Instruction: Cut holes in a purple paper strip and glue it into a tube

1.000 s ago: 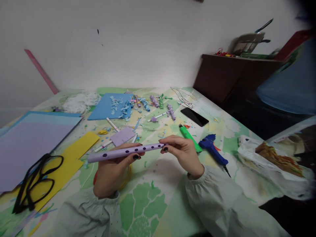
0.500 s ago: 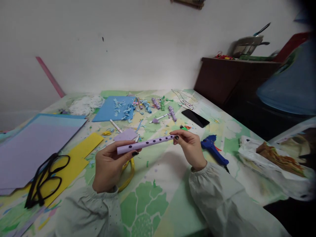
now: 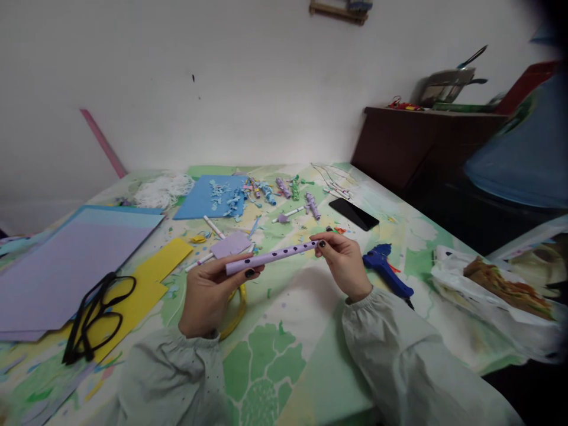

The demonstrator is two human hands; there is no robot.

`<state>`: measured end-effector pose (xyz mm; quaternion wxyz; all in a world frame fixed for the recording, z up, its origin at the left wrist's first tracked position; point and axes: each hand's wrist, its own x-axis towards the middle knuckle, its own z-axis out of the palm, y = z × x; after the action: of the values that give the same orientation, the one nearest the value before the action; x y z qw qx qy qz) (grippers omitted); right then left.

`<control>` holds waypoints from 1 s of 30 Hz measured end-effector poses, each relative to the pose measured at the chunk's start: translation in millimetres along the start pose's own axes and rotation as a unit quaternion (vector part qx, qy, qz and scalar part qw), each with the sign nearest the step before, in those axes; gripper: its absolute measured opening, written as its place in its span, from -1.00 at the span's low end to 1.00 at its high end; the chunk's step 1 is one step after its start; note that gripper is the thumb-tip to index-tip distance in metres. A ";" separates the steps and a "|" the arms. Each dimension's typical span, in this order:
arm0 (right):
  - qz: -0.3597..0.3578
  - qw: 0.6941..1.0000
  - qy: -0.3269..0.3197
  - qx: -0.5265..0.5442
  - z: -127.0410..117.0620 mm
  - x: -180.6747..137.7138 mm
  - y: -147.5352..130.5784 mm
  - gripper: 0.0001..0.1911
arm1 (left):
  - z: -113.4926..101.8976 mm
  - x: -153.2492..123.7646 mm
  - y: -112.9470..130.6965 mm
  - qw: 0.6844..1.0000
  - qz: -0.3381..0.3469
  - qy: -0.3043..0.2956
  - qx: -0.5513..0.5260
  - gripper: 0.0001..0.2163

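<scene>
I held the lilac rolled-paper tube with black dots (image 3: 277, 255) clear of the table covered in a green floral cloth (image 3: 266, 361). The tube ran from 8 o'clock to 2 o'clock. My left hand (image 3: 213, 293) was closed around its lower end, with the thumb laid across the front. My right hand (image 3: 341, 263) pinched the upper end between thumb and fingertips. Both grips were closed on the tube, which touched nothing else.

Surroundings, by position:

- A yellow ring (image 3: 237, 307) lay on the cloth under my left hand, which hid part of it.
- A small lilac paper square (image 3: 231, 242) lay just beyond the tube, at 12 o'clock from my left hand.
- A blue hot-glue gun (image 3: 384, 269) lay just beside my right hand at 3 o'clock.
- A black phone (image 3: 354, 213) lay farther off at 12 o'clock from that hand.
- A yellow sheet (image 3: 153, 275) lay at 9 o'clock from my left hand, with black cut-out loops (image 3: 95, 313) resting on its near part.
- A large lilac sheet (image 3: 75, 260) lay at 10 o'clock.
- A blue sheet strewn with paper scraps (image 3: 199, 198) lay at 12 o'clock, near the wall.
- A white plastic bag (image 3: 488, 296) lay well apart at 3 o'clock, at the table's edge.
</scene>
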<state>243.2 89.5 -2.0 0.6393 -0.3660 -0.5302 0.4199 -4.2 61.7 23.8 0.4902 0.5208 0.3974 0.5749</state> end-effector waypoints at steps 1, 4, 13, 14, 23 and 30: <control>-0.001 1.000 0.000 0.001 -0.2 0.0 0.1 -0.83 | 0.0 -0.1 -0.1 1.000 -0.002 0.000 -0.002 -0.78; -0.001 1.000 0.003 0.002 -0.5 0.2 0.4 -0.84 | 0.9 -1.1 0.1 1.000 0.001 0.001 0.001 -0.79; 0.000 1.000 -0.001 0.004 -1.4 1.4 2.6 -0.85 | -2.0 0.4 -2.8 1.000 0.010 0.005 0.002 -0.78; -0.001 1.000 -0.001 0.003 -1.6 1.6 2.6 -0.85 | -2.4 0.9 -3.1 1.000 0.010 0.007 -0.001 -0.76; 0.002 1.000 0.008 0.015 -0.4 2.3 -1.5 -0.84 | -5.9 1.6 -5.2 0.999 0.021 0.007 -0.024 -0.83; 0.020 0.992 0.036 0.115 8.1 7.1 -4.6 -0.71 | -5.9 -0.6 -7.1 0.996 0.062 -0.023 0.063 -0.77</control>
<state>236.5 94.6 6.2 0.6872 -0.3150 -0.4475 0.4777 -8.9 62.9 15.9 0.4285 0.5874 0.3885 0.5661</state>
